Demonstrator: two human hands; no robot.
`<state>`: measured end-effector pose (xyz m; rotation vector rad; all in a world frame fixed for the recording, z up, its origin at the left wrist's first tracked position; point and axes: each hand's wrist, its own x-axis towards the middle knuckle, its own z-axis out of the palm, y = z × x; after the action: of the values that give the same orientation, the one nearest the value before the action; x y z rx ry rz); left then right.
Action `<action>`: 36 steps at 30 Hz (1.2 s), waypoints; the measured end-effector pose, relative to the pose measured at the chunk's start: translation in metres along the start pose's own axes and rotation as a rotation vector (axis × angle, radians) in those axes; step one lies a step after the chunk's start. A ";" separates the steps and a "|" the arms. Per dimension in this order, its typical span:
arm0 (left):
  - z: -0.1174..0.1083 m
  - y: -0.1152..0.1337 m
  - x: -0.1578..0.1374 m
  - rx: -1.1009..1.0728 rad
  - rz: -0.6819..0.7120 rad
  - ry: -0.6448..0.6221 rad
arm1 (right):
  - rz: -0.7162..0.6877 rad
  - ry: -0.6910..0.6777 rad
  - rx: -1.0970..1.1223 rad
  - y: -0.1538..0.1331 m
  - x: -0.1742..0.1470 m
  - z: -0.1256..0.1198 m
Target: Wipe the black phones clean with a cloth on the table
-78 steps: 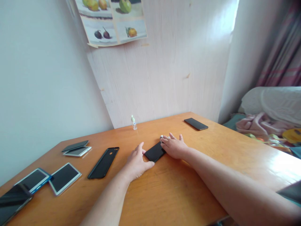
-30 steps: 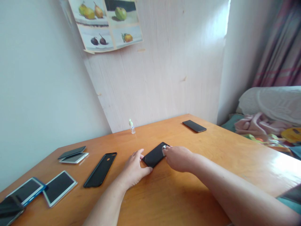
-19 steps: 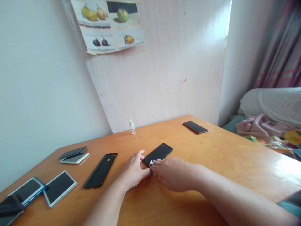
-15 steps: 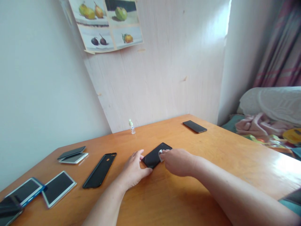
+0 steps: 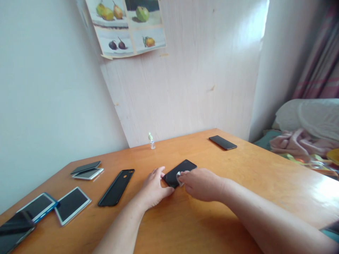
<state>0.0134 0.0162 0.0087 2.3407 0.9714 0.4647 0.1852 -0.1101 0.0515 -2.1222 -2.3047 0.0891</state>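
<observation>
A black phone (image 5: 173, 175) lies slantwise on the wooden table, dark side up. My left hand (image 5: 156, 188) braces its near-left end, thumb at the near corner and fingers at the left edge. Pinched in the fingers of my right hand (image 5: 200, 183) is a small white wipe (image 5: 179, 179), pressed on the phone's surface; part of the wipe is hidden under the fingers. To the left of my left hand rests an empty black phone case (image 5: 116, 188), its camera hole at the far end.
Several other phones lie at the left, including a white one (image 5: 72, 206) and a blue-edged one (image 5: 38, 208). Another dark phone (image 5: 222, 142) is at the far right. A small spray bottle (image 5: 151, 141) stands near the back edge of the table (image 5: 185, 225).
My right hand has slid the wipe across the phone toward its near-left end. My left hand keeps its place on the phone. The whole view has shifted slightly.
</observation>
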 end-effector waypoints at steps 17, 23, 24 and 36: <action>-0.002 0.003 -0.001 0.065 0.005 -0.028 | 0.145 -0.001 0.010 0.014 0.006 0.001; -0.001 0.003 -0.002 0.067 0.014 -0.029 | 0.213 0.022 -0.003 0.019 0.010 0.003; -0.001 0.003 -0.002 0.069 0.016 -0.027 | 0.133 0.037 0.017 0.011 0.008 0.004; -0.001 0.003 -0.002 0.111 0.021 -0.019 | 0.252 0.035 -0.001 0.027 0.014 0.007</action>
<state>0.0133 0.0128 0.0112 2.4523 0.9872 0.4055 0.2111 -0.0940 0.0423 -2.3832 -2.0076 0.0521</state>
